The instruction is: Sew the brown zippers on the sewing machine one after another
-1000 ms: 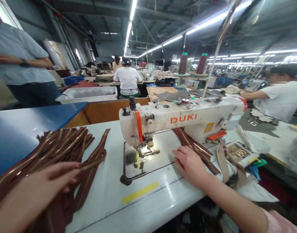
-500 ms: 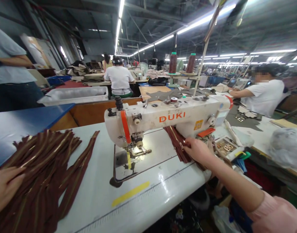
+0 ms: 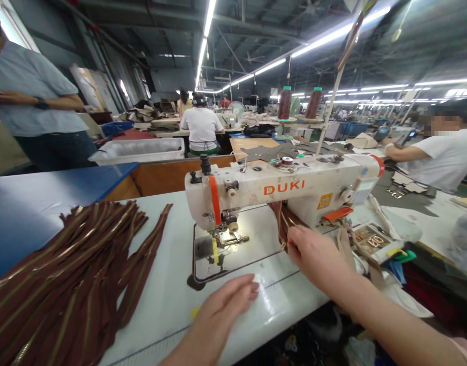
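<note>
A white sewing machine [image 3: 282, 185] stands on the pale worktable. Under its arm, brown zipper strips [image 3: 283, 223] hang together, and my right hand [image 3: 313, 254] has its fingers closed on them at the right side of the needle plate [image 3: 261, 236]. My left hand [image 3: 225, 307] is over the front of the table, below the plate, fingers extended and holding nothing. A large pile of brown zipper strips with gold teeth [image 3: 73, 274] covers the table's left part, with a few strips apart at its right edge.
A blue surface [image 3: 54, 188] lies behind the pile. Beside the machine is a tray of metal parts [image 3: 372, 238]. A standing person [image 3: 46, 101], a seated person [image 3: 201, 127] and a person at the right [image 3: 439, 152] are nearby. Two thread cones [image 3: 284, 104] stand behind.
My left hand has left the zipper pile and moved right to the front of the needle plate. My right hand has turned over the strips under the machine arm. The view has shifted left.
</note>
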Demonstrator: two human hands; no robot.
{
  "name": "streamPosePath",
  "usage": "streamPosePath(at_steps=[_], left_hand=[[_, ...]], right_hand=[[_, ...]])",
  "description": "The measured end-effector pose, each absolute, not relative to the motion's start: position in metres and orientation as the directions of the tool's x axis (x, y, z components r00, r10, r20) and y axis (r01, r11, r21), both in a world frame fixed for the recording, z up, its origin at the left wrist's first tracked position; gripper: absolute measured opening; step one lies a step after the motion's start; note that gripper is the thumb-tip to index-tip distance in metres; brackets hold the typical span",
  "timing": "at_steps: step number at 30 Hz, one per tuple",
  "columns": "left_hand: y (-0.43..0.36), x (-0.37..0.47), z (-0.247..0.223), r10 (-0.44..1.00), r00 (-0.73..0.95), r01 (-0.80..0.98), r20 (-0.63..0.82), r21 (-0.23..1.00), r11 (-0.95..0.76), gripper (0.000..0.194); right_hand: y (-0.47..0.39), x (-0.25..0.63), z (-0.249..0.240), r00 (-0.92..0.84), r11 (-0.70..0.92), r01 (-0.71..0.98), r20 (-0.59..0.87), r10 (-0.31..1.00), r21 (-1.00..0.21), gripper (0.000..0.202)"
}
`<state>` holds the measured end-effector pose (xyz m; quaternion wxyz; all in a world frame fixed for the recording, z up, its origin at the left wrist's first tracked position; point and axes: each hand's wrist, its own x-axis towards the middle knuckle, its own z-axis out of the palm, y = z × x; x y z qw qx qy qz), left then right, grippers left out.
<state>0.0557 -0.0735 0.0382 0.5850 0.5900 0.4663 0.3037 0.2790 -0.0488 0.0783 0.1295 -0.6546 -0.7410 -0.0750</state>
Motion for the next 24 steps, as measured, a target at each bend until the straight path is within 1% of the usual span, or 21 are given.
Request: streamPosePath(at_steps=[1, 2, 3, 5, 6, 7, 9, 10, 12, 14, 15, 17, 20, 21, 22, 24], left_hand=[[-0.074, 0.075, 0.040, 0.857, 0.419, 0.004, -0.300, 0.944, 0.329, 0.050], [-0.074, 0.091, 0.041, 0.813, 0.473, -0.157, -0.341, 0.875, 0.458, 0.049], [-0.073, 0.103, 0.042, 0.779, 0.503, -0.265, -0.374, 0.792, 0.551, 0.044], [-0.072, 0.117, 0.041, 0.728, 0.528, -0.366, -0.437, 0.657, 0.659, 0.035], [-0.071, 0.118, 0.039, 0.713, 0.521, -0.384, -0.470, 0.617, 0.687, 0.032], [-0.071, 0.117, 0.038, 0.710, 0.500, -0.394, -0.496, 0.599, 0.697, 0.029], [-0.071, 0.108, 0.035, 0.737, 0.434, -0.404, -0.518, 0.620, 0.673, 0.025], [-0.071, 0.103, 0.034, 0.760, 0.393, -0.400, -0.518, 0.648, 0.649, 0.025], [-0.072, 0.093, 0.031, 0.792, 0.327, -0.367, -0.516, 0.703, 0.610, 0.029], [-0.074, 0.087, 0.030, 0.798, 0.303, -0.319, -0.522, 0.733, 0.601, 0.034], [-0.076, 0.085, 0.030, 0.795, 0.306, -0.300, -0.524, 0.740, 0.602, 0.035], [-0.081, 0.085, 0.031, 0.789, 0.341, -0.270, -0.511, 0.750, 0.603, 0.037], [-0.088, 0.085, 0.036, 0.784, 0.398, -0.247, -0.477, 0.767, 0.592, 0.038], [-0.088, 0.084, 0.037, 0.780, 0.411, -0.239, -0.471, 0.770, 0.591, 0.037], [-0.089, 0.083, 0.039, 0.775, 0.423, -0.229, -0.470, 0.772, 0.593, 0.037], [-0.088, 0.081, 0.042, 0.768, 0.439, -0.215, -0.467, 0.775, 0.595, 0.036]], right_hand=[[-0.056, 0.267, 0.078, -0.158, 0.178, 0.982, 0.258, 0.953, -0.058, 0.014], [-0.063, 0.257, 0.076, -0.189, 0.209, 0.975, 0.216, 0.958, -0.075, 0.013], [-0.069, 0.247, 0.074, -0.213, 0.234, 0.966, 0.178, 0.961, -0.106, 0.014], [-0.078, 0.234, 0.071, -0.219, 0.248, 0.944, 0.150, 0.964, -0.218, 0.015], [-0.082, 0.231, 0.069, -0.227, 0.264, 0.916, 0.153, 0.962, -0.303, 0.016], [-0.085, 0.229, 0.068, -0.246, 0.293, 0.866, 0.165, 0.955, -0.406, 0.017], [-0.089, 0.233, 0.066, -0.288, 0.351, 0.700, 0.204, 0.936, -0.621, 0.018], [-0.091, 0.236, 0.064, -0.282, 0.357, 0.614, 0.226, 0.932, -0.704, 0.018], [-0.092, 0.244, 0.056, -0.182, 0.300, 0.519, 0.239, 0.954, -0.801, 0.017], [-0.090, 0.249, 0.047, -0.058, 0.182, 0.500, 0.177, 0.982, -0.847, 0.014], [-0.089, 0.249, 0.043, -0.049, 0.132, 0.476, 0.124, 0.991, -0.870, 0.013], [-0.087, 0.247, 0.037, -0.115, 0.097, 0.367, 0.059, 0.992, -0.925, 0.015], [-0.085, 0.239, 0.037, -0.247, 0.082, 0.146, 0.044, 0.968, -0.986, 0.010], [-0.086, 0.237, 0.037, -0.270, 0.063, 0.097, 0.035, 0.962, -0.993, 0.013], [-0.087, 0.235, 0.038, -0.278, 0.050, 0.075, 0.027, 0.960, -0.996, 0.018], [-0.090, 0.231, 0.036, -0.255, 0.077, 0.106, 0.048, 0.966, -0.991, 0.025]])
